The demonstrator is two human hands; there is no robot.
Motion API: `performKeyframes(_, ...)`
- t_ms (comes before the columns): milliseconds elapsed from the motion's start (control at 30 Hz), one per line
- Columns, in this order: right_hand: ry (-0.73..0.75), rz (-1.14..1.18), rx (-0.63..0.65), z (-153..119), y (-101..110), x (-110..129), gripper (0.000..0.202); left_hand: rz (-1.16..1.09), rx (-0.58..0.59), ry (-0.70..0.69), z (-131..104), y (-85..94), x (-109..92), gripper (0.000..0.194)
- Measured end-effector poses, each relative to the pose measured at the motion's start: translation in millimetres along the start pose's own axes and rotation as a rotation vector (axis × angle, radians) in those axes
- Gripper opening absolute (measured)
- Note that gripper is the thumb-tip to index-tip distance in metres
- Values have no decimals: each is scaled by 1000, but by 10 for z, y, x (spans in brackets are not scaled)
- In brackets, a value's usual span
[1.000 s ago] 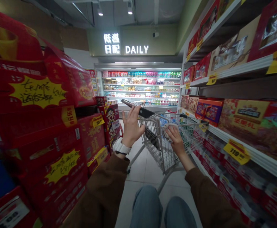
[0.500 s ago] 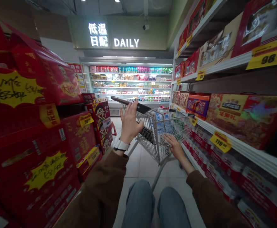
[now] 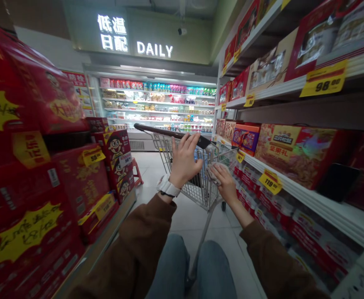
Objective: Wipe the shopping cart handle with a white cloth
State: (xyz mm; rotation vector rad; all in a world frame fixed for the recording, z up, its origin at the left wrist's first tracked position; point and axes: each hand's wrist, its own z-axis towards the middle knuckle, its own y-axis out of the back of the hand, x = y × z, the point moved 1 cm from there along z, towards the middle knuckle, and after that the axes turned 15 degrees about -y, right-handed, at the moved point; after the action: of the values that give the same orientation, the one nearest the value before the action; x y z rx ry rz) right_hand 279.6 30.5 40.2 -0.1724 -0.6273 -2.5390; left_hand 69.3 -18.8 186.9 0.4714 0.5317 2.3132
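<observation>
In front of me a metal wire shopping cart [image 3: 205, 197] stands turned at an angle, its dark handle bar [image 3: 160, 131] running from left to right. My left hand [image 3: 184, 162], with a white watch [image 3: 167, 186] on the wrist, lies against the cart just below the handle, fingers stretched out and slightly apart. Bunched under the fingers of my right hand [image 3: 227, 186] is a pale grey cloth [image 3: 212, 172], pressed against the cart's near right corner frame. Part of the cloth is hidden by the fingers. Bottled goods show faintly beyond the wire mesh.
Stacked red gift boxes [image 3: 66, 174] line the left side. White shelves [image 3: 294, 182] with boxed goods and yellow price tags run along the right, a dark phone-like slab [image 3: 338, 182] on one. A lit refrigerated display [image 3: 157, 106] and a red stool [image 3: 137, 172] are ahead.
The view has shifted to the right, and the cart's handle has swung nearer to level. My right hand with the cloth has moved up the cart frame, closer to my left hand.
</observation>
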Motion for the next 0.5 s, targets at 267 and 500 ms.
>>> performKeyframes(267,42,-123,-252,490,948,479,79,-4,110,-153,83,-47,106,86)
performKeyframes(500,139,-238,-273,827,1166,834,83,92,146,-45,124,-158,704,84)
